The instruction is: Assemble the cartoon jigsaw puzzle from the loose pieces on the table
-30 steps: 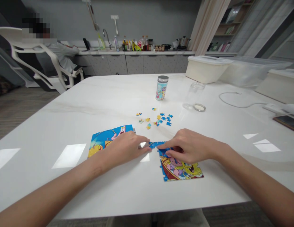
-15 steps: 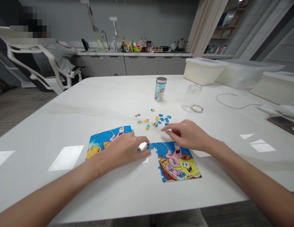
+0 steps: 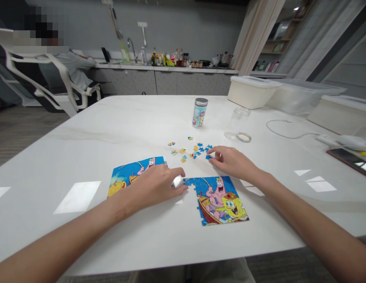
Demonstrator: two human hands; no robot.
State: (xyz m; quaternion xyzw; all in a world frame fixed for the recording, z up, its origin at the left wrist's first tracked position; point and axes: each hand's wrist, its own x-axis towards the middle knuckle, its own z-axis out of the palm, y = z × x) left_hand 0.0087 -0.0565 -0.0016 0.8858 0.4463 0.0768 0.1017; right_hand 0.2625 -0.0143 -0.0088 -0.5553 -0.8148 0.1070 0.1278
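Observation:
A partly joined jigsaw puzzle [image 3: 221, 200] lies in front of me, showing a pink starfish and a yellow sponge character in a boat. My left hand [image 3: 155, 184] rests at its upper left end, thumb and forefinger apart with nothing held between them. Under that hand is a picture card [image 3: 119, 179] with the same scene, partly covered by it. Farther off, my right hand [image 3: 228, 159] pinches a blue puzzle piece [image 3: 208, 157] at the right edge of the loose puzzle pieces [image 3: 195, 148]. Its other fingers are curled.
Behind the pieces stands a printed jar [image 3: 199, 113] with a metal lid. To its right are a clear jar [image 3: 238, 122] and a round lid [image 3: 243, 137]. Storage boxes [image 3: 250, 92], a white cable [image 3: 284, 135] and a phone [image 3: 350, 159] lie right. A person [image 3: 73, 68] sits back left.
My right hand has moved slightly away from me, off the joined puzzle's top edge, and its fingertips have closed on a blue puzzle piece. My left hand stays in place.

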